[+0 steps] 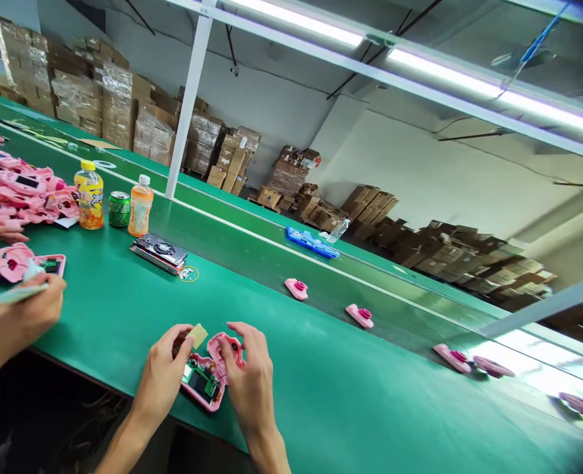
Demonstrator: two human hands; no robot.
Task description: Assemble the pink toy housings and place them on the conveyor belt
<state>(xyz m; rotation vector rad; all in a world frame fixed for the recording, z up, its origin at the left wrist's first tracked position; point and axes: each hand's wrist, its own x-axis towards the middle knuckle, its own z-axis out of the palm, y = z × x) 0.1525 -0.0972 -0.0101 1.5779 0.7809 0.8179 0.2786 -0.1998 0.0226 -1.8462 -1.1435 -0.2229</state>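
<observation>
Between the thumb and fingers of my left hand is a small pale yellow square pad. It sits just above an opened toy camera on the table's near edge. Inside the lower pink half, a green circuit board and a dark screen show. My right hand grips the pink shell half, which is tilted up beside the board. Thin wires seem to run between the two halves. Fingers partly cover the shell's far side.
To the left, a co-worker's hand works at another pink camera near a pile of pink shells. Bottles, a green can and a dark boxy device stand ahead. Pink cameras line the belt.
</observation>
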